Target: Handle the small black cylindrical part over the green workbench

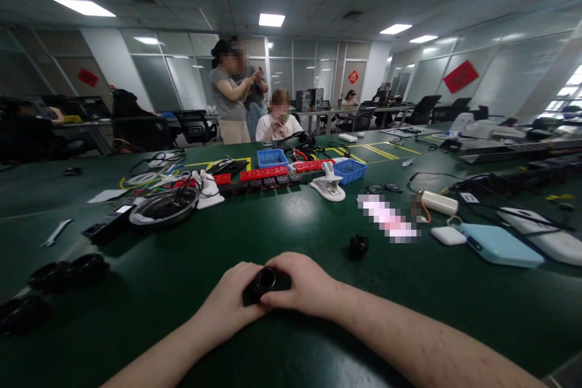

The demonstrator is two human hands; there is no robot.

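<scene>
A person's left hand and right hand close together around a black cylindrical part, gripping it from both sides at the near middle of a green table. The part's round opening faces up toward the camera, with the right thumb along its near side; the lower portion is hidden by the fingers. Just beyond the right hand, a smaller black piece sits alone on the tabletop. Well off to the left lie dark round parts, blurred at the edge of view, with a wrench behind them.

Farther across, a metal bowl holds dark items beside a tangle of cables. A red strip runs across the middle near two blue bins, with a white clip stand in front. To the right rest a light-blue case, a small white case and a cream cylinder. At the far edge of the table, a person in a white top sits with hands raised near the face, while two people stand close together behind.
</scene>
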